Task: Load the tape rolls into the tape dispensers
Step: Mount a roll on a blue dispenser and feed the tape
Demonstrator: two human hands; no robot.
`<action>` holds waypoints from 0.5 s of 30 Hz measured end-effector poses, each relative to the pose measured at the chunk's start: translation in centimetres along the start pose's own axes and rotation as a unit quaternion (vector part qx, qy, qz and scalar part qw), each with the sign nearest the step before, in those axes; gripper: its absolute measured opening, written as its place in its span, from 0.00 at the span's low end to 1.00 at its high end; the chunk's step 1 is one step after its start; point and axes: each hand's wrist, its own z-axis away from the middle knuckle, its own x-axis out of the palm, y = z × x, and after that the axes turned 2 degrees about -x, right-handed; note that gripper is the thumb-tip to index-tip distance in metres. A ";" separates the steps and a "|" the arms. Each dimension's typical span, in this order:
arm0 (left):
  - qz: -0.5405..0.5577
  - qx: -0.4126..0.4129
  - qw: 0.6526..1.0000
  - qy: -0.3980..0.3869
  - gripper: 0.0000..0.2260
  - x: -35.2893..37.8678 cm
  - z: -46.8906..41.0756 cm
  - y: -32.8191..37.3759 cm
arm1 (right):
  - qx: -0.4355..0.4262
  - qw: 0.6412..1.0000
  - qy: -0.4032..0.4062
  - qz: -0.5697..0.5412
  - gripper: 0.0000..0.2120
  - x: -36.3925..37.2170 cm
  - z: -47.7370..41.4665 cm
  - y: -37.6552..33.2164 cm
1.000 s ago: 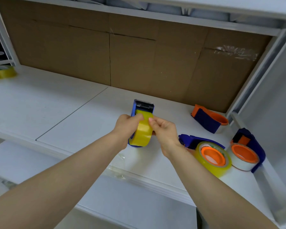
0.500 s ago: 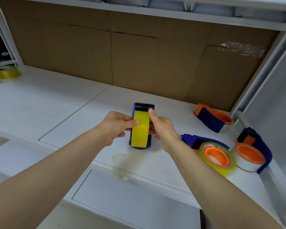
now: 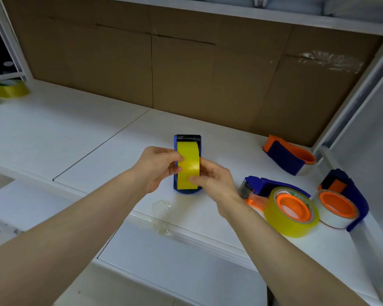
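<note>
A blue tape dispenser [image 3: 188, 138] stands on edge on the white shelf [image 3: 97, 138], with a yellow tape roll [image 3: 188, 164] seated inside it. My left hand [image 3: 156, 167] grips the dispenser's left side, thumb on the roll's face. My right hand [image 3: 210, 177] holds the right side, thumb pressed on the lower part of the roll. To the right lie three more blue and orange dispensers: one with a yellow roll [image 3: 291, 212], one with a white roll [image 3: 338, 209], and one further back [image 3: 289, 157].
A loose yellow tape roll [image 3: 8, 89] sits at the far left of the shelf. A crumpled scrap of clear tape [image 3: 161, 205] lies at the shelf's front edge. Brown cardboard [image 3: 186, 69] backs the shelf; a white frame post [image 3: 349, 102] rises on the right.
The dispenser with the roll has turned upright so the roll's face points at me. Both hands have shifted their hold, and my right thumb has slid down onto the roll's lower part.
</note>
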 end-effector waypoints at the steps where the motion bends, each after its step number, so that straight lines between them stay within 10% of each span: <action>1: 0.003 0.000 1.000 -0.003 0.12 -0.1 0.1 -0.1 | 0.034 0.999 0.029 0.000 0.11 -0.2 -0.2 -0.6; 15: -0.056 0.030 0.998 -0.008 0.08 -0.2 0.0 -0.4 | -0.038 0.999 -0.011 -0.004 0.13 -0.1 0.0 0.5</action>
